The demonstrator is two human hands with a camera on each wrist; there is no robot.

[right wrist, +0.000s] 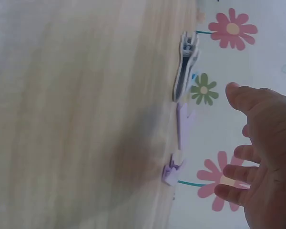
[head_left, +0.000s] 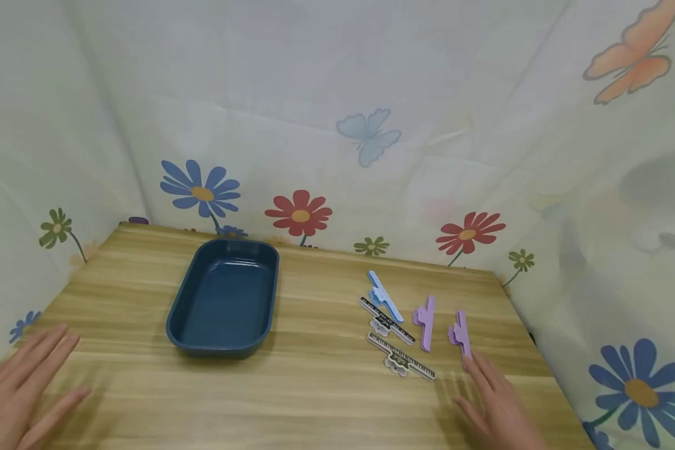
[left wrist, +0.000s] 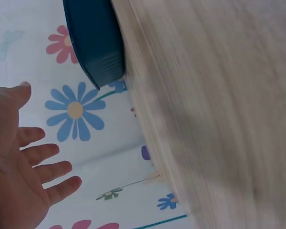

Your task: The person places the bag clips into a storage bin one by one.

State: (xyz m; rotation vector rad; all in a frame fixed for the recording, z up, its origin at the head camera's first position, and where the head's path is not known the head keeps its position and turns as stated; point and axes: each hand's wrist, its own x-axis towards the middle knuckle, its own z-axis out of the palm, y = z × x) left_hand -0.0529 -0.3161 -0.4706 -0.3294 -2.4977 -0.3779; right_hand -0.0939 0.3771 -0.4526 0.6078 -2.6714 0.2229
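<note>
My left hand (head_left: 25,390) hovers over the table's left front, fingers extended and holding nothing. The left wrist view shows the same hand (left wrist: 21,164) with its fingers spread. At the right, my right hand (head_left: 497,400) holds nothing; its fingertips overlap the near end of a purple clip (head_left: 460,332) in the head view. Beside that lies a second purple clip (head_left: 425,323). Further left are a blue clip (head_left: 385,296), a black-and-white clip (head_left: 387,320) and another keyboard-patterned clip (head_left: 400,356). In the right wrist view the right hand (right wrist: 262,152) has loosely extended fingers.
A dark blue rectangular tray (head_left: 175,331) stands on the left half of the wooden table (head_left: 315,400). Behind and beside the table hangs a white cloth (head_left: 292,144) printed with flowers and butterflies.
</note>
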